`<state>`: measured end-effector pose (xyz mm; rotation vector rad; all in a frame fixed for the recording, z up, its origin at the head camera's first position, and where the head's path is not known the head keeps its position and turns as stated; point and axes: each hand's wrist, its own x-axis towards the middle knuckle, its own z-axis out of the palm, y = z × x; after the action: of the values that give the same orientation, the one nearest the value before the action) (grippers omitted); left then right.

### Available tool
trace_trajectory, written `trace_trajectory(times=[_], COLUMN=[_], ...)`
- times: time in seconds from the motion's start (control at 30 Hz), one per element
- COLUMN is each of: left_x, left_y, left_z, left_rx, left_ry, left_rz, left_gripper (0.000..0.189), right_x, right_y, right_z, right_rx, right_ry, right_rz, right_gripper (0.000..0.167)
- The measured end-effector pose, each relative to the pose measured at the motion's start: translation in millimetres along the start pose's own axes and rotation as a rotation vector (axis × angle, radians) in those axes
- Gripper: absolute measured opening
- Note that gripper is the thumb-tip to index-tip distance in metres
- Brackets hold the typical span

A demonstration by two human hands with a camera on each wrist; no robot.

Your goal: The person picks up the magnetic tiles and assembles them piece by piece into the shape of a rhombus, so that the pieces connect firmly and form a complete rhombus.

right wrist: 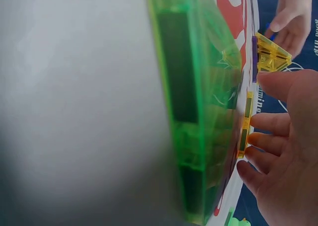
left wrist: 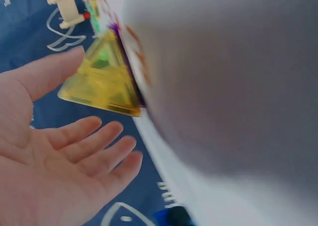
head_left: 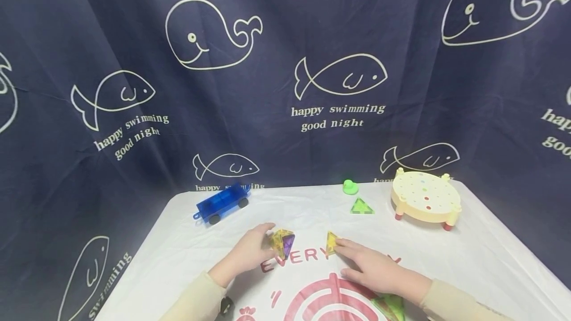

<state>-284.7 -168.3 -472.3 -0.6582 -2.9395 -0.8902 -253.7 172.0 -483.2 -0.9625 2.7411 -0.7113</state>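
A small pyramid of yellow and purple translucent magnetic tiles [head_left: 282,242] stands on the white table. My left hand [head_left: 247,251] is beside it, thumb and fingers spread on either side; in the left wrist view the thumb [left wrist: 54,72] is at the yellow face and the other fingers are apart from it. A flat yellow triangular magnetic tile [head_left: 331,242] lies to the right of the pyramid. My right hand [head_left: 374,269] rests its fingertips on that tile's right side, fingers extended. A green magnetic tile [right wrist: 194,112] lies close to my right wrist.
At the back left is a blue toy wagon [head_left: 223,204] with black wheels. A green toy duck [head_left: 350,187] and a green triangular tile [head_left: 362,206] lie at the back. A round cream pegged toy table [head_left: 426,197] stands at the back right. Behind hangs a dark blue curtain [head_left: 276,137].
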Motion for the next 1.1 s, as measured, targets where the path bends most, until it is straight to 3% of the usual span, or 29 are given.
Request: trace_trajectory(times=[0.07,0.2,0.4,0.5,0.6,0.73,0.93,1.1], left_x=[-3.9,-10.0,-12.8,-8.7,-1.3,9.5,26.7,34.3], left_y=[8.8,30.8,61.2,70.0,72.7,74.9,79.9,82.0], left_z=[-1.3,-3.2,2.5,11.5,25.1,42.0,60.8,65.5], left_rx=[0.055,0.158,0.236,0.269,0.292,0.306,0.349,0.397], left_ry=[0.046,0.093,0.001,-0.07,-0.141,-0.21,-0.267,-0.292], left_rz=[0.042,0.188,0.439,0.514,0.529,0.5,0.469,0.454], left_gripper=[0.067,0.054,0.042,0.038,0.037,0.044,0.054,0.055], right_x=[-1.3,-5.8,-16.2,-22.7,-31.4,-45.4,-62.7,-72.6], right_y=[1,4,12,21,29,38,43,40], right_z=[1,0,-4,-7,-11,-16,-17,-17], right_rx=[0.003,0.013,-0.014,0.002,0.08,0.165,0.199,0.206], right_ry=[0.013,0.057,0.175,0.21,0.208,0.183,0.157,0.12], right_rz=[-0.005,-0.016,-0.008,0.032,0.055,0.079,0.109,0.11], right_gripper=[0.059,0.055,0.038,0.026,0.022,0.024,0.032,0.036])
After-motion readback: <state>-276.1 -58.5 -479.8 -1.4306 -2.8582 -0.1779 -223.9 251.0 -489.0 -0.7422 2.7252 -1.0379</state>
